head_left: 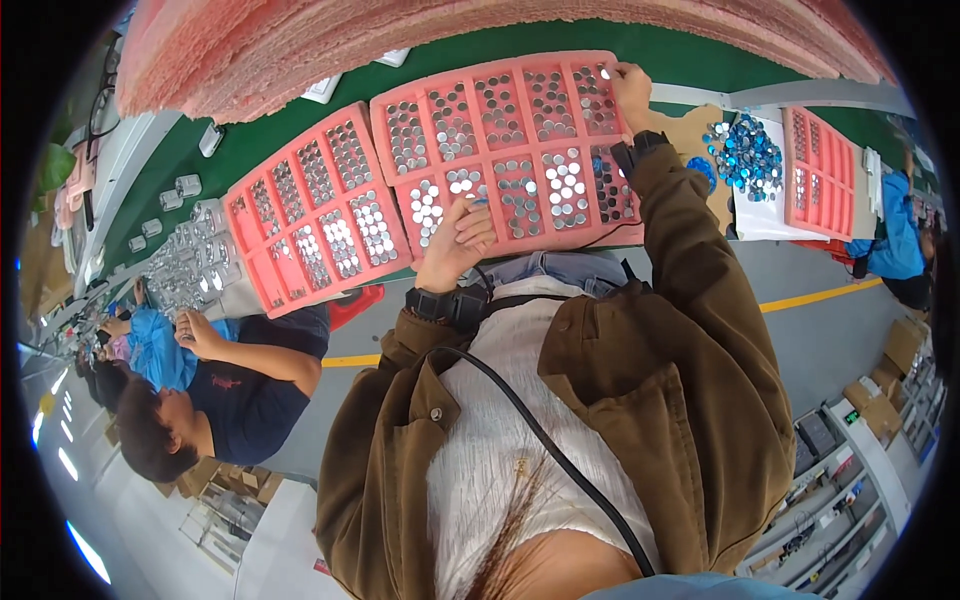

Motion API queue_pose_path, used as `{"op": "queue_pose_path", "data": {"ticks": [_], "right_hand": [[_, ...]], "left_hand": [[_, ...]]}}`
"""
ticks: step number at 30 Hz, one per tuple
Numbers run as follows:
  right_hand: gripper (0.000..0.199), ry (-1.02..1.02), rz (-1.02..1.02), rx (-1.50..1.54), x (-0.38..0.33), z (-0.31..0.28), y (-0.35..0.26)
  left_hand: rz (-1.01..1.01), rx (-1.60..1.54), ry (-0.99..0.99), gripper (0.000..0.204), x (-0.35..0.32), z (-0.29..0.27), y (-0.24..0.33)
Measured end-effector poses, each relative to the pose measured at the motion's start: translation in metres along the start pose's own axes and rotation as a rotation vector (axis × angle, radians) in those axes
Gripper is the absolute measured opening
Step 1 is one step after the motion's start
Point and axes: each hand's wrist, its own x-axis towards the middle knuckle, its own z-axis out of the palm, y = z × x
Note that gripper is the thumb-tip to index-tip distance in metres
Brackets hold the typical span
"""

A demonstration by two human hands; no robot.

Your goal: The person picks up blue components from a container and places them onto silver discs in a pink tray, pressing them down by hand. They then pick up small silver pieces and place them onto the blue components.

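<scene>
A pink compartment tray (488,150) lies before me, its compartments holding many small round silver discs (566,190). My right hand (631,92) reaches to the tray's far right corner, its fingers closed in a pinch at a bright silver disc (606,73). Over the near edge, left of the middle, my left hand (459,240) is curled closed. A small blue bit shows at its fingertips, but what lies inside the fingers is hidden. Some discs in the near right compartment (610,190) look dark or blue.
A second pink tray (268,210) of discs adjoins on the left, beside clear glassy parts (190,250) and a seated person (230,390). To the right lie a heap of blue discs (745,155) and another pink tray (822,175). Pink foam (450,45) overhangs the far side.
</scene>
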Motion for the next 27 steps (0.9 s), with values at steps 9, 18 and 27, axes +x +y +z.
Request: {"op": "queue_pose_path", "data": {"ticks": [9,18,27], "right_hand": [[0.014,-0.114,-0.079,-0.123,-0.004,0.009,0.006],[0.014,-0.174,-0.128,-0.253,0.000,-0.001,0.047],[0.016,-0.562,-0.166,-0.146,-0.119,-0.061,-0.030]], "left_hand": [[0.116,0.038,0.099,0.026,0.000,-0.006,0.003],[0.099,0.059,0.168,0.022,0.001,-0.001,-0.004],[0.064,0.043,0.089,0.019,0.006,-0.006,0.013]]}}
